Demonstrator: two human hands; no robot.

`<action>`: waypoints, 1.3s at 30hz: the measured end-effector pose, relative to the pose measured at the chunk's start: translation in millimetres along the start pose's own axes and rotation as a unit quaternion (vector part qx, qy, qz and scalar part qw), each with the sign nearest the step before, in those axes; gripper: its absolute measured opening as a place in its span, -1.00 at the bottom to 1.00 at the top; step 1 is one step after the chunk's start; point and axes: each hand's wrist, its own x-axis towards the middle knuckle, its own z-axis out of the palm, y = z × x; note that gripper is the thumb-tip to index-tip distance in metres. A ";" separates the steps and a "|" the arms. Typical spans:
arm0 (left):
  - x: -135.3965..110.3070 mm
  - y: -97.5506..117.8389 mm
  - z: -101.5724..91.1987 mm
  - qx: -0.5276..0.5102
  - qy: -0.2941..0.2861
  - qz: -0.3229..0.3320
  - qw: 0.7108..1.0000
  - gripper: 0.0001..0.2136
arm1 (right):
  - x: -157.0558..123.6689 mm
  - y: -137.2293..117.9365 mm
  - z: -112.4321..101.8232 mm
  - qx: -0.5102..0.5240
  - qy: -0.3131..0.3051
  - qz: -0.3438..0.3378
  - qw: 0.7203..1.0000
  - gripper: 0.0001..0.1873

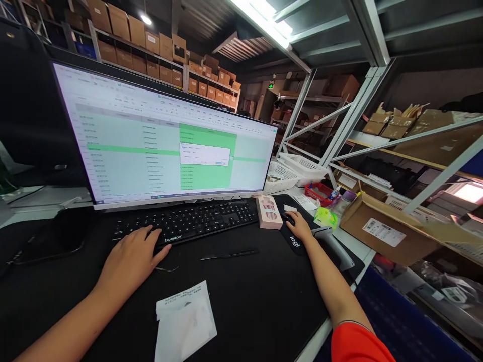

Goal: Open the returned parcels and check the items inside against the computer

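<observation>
My left hand rests flat on the black desk mat, fingers stretched onto the front left edge of the black keyboard. My right hand is cupped over a black mouse on a dark mouse pad. A wide monitor shows a spreadsheet with green cells and a small dialog box. A pink box lies between the keyboard and the mouse. A white packet with a printed slip lies near the front of the mat.
A black pen lies below the keyboard. A barcode scanner sits right of the mouse pad. White baskets, a red tray and an open cardboard box stand to the right. Shelves of cartons fill the back.
</observation>
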 end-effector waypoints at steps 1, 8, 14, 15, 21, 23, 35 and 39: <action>-0.2 0.4 -0.4 -0.003 0.003 0.000 1.000 -0.24 | -0.1 -0.1 0.0 0.000 0.000 0.000 1.000 -0.50; -0.2 2.1 -2.8 0.006 0.002 -0.004 1.000 -0.23 | 0.0 1.3 0.9 0.000 0.002 0.003 1.000 -0.51; 0.4 -0.3 -1.1 0.011 -0.013 -0.009 1.000 -0.26 | -0.3 3.1 1.0 -0.003 0.003 0.001 1.000 -0.51; 0.4 -0.9 -0.5 0.009 -0.012 -0.009 1.000 -0.27 | -0.3 3.4 1.1 -0.003 0.004 0.001 1.000 -0.51; 0.5 -0.1 -0.6 -0.005 -0.013 -0.011 1.000 -0.26 | -0.7 4.5 2.5 -0.006 0.008 -0.001 1.000 -0.52; 0.6 0.9 -2.0 -0.009 -0.014 -0.012 1.000 -0.25 | -0.9 4.6 2.7 -0.007 0.010 -0.001 1.000 -0.53; 0.1 0.3 -1.5 -0.011 -0.010 -0.009 1.000 -0.25 | -0.9 2.7 1.7 -0.012 0.014 -0.005 1.000 -0.55; -0.4 0.2 -1.2 -0.008 -0.007 -0.005 1.000 -0.25 | -0.8 2.8 2.0 -0.013 0.013 -0.004 1.000 -0.53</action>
